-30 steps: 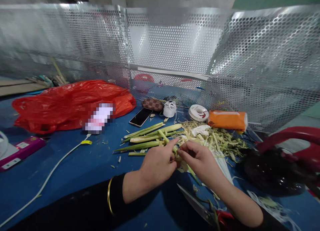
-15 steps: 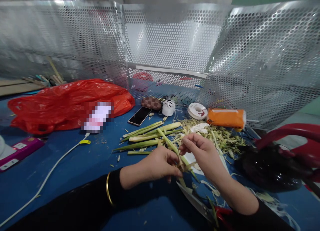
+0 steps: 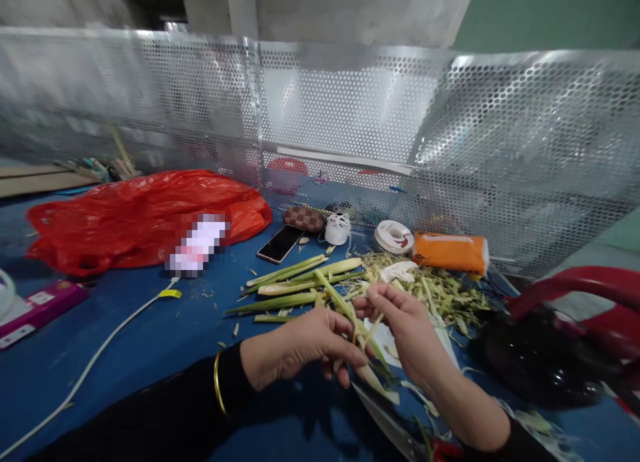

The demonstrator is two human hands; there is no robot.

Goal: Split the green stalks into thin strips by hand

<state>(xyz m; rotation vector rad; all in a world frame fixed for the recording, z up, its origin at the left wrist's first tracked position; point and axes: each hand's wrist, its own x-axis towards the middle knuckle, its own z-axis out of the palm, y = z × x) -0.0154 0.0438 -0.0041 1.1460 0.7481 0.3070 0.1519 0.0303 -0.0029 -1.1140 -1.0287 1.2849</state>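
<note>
My left hand grips a green stalk near its lower end, fingers curled round it. My right hand pinches a pale strip of leaf peeling off that stalk. Both hands hover just above the blue table. Behind them lie several trimmed green stalks in a loose row. A heap of shredded peelings sits to the right of the stalks. A pair of scissors with red handles lies on the table below my right forearm.
A red plastic bag lies at the back left. A phone, a checkered pouch, a white thread spool, a tape roll and an orange packet line the perforated metal screen. A white cable crosses the left side. A black bag in a red-rimmed basket stands at the right.
My right hand has pulled a pale strip away from the stalk, first upward, then down alongside it. My left hand has slid lower on the stalk and kept hold of it.
</note>
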